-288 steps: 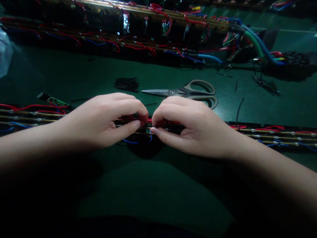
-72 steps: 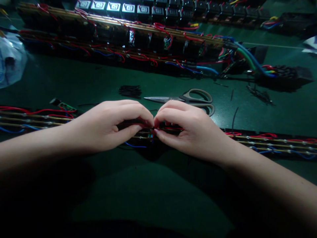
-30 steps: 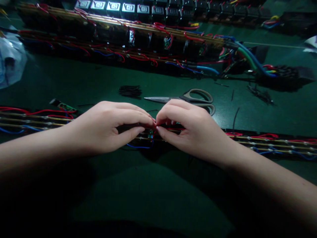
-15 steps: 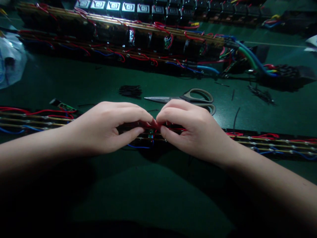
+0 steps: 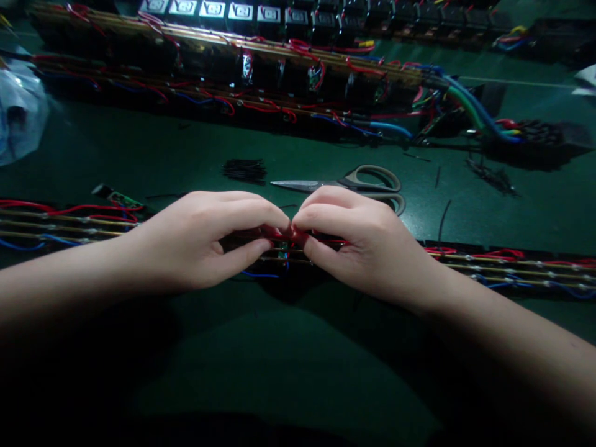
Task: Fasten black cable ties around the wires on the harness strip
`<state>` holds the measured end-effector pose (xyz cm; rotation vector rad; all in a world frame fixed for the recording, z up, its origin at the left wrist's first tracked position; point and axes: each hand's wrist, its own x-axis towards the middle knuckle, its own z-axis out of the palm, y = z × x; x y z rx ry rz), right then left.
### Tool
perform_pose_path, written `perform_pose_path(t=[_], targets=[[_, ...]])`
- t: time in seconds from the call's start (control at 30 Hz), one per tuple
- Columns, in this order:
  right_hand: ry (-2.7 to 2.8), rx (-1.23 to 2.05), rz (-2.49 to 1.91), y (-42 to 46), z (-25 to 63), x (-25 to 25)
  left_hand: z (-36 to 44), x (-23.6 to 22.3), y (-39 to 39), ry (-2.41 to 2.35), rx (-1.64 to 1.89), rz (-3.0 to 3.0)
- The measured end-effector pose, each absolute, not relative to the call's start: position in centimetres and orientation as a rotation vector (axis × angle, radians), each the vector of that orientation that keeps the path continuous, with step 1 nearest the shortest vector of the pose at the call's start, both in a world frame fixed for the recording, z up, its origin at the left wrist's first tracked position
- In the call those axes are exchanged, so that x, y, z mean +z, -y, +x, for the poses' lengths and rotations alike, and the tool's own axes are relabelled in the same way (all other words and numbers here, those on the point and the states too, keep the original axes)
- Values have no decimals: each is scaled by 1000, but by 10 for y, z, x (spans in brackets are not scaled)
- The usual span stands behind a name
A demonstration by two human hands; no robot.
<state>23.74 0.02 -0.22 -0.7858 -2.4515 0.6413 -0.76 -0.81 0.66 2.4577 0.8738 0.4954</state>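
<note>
A long black strip (image 5: pixel 526 277) with brass rods and red and blue wires lies across the green table, passing under both hands. Over its middle, the fingertips of my left hand (image 5: pixel 205 239) and my right hand (image 5: pixel 367 242) meet. Both are closed at a red wire (image 5: pixel 282 236), the right in a tight pinch with thumb and forefinger. My left thumb sits lower, a little apart from its forefinger. Just below the fingertips shows a small green circuit board (image 5: pixel 283 251), partly covered. The exact grip is hidden behind the fingers.
Scissors (image 5: pixel 311 184) lie just beyond my right hand, beside a bundle of short thin black pieces (image 5: pixel 244 169). Farther back are more wired strips (image 5: pixel 209 93) and a thick cable (image 5: pixel 465 105). A clear plastic bag (image 5: pixel 23 118) rests at the left.
Both hands stay over the same spot on the strip. The fingertips have shifted very slightly at the red wire; nothing else has visibly moved.
</note>
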Motion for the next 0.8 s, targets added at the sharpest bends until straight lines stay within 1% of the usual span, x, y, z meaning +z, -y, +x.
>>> perform_pose_path(t=[0.8], targets=[[2406, 677, -735, 0, 238, -2, -7, 6, 7, -868, 442, 2488]])
